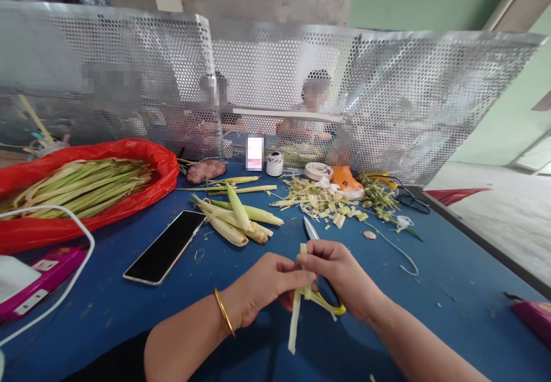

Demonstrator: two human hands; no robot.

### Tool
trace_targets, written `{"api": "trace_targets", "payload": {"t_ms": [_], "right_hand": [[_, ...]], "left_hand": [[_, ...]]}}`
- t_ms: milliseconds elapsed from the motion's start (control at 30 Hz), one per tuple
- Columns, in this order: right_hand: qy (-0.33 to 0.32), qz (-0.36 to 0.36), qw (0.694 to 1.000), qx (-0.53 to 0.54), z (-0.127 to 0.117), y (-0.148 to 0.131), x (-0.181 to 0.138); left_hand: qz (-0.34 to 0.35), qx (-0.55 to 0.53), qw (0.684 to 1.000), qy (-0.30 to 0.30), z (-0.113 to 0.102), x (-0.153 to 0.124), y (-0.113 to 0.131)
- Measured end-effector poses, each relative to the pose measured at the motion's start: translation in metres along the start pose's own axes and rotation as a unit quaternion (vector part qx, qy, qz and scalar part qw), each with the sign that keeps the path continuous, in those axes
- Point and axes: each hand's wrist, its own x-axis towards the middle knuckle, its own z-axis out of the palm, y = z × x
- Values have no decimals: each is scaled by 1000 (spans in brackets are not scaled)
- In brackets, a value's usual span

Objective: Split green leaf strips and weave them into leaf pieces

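My left hand [269, 287], with a gold bangle on its wrist, pinches a pale green stalk [296, 313] whose peeled strips hang down toward me. My right hand [340, 276] is closed on the same stalk from the right and also grips a small knife [310, 228] with a yellow handle, its blade pointing away from me. Both hands meet over the blue table [430, 279], near its front edge. A small pile of peeled stalks [239, 215] lies just beyond the hands.
A red bag [163, 170] full of unpeeled stalks sits at the left. A black phone [166, 247] lies left of centre, a pink box [43, 279] and white cable at far left. Husk scraps [327, 201], tape rolls and an orange item lie near the perforated metal screen [387, 101]; people sit behind it.
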Motion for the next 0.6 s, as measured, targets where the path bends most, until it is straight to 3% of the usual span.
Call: {"api": "trace_targets", "payload": {"t_ms": [133,433,500,600], "right_hand": [[75,-32,997,16,7,1,-2],[134,-62,989,-26,8,10,0],[123,-68,989,-38,3,11,4],[147,-70,986,-31,-6,10,8]], "left_hand": [[14,59,998,10,5,1,-5],[-2,82,995,-55,4,-1,-10],[-9,63,997,-37,4,1,-9],[1,19,999,38,2,4,-7]]}}
